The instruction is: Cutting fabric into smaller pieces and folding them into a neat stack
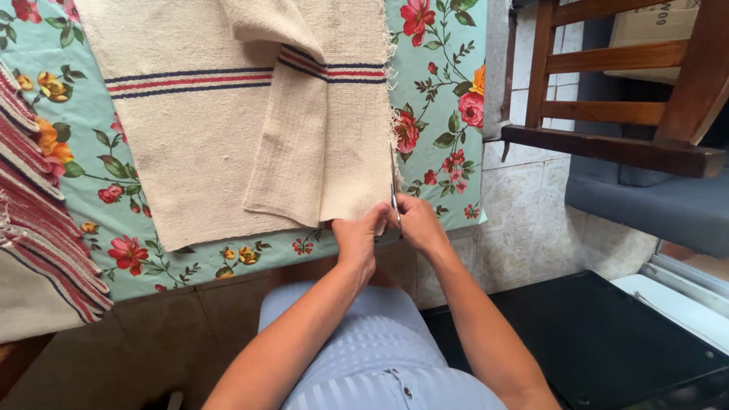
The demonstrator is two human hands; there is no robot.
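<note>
Both hands (391, 228) pinch the cream cloth (250, 129) — thin tool (396, 206) mostly hidden.

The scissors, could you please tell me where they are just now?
In the head view the scissors stand upright in the right hand, at the near right corner of the cream cloth, beside the left hand.

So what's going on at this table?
A seated person works at the near corner of a cream cloth with red and blue stripes, lying partly folded on a floral tablecloth. The left hand pinches the cloth's edge; the right hand holds a thin metal tool there. More striped cloths lie to the left.
</note>
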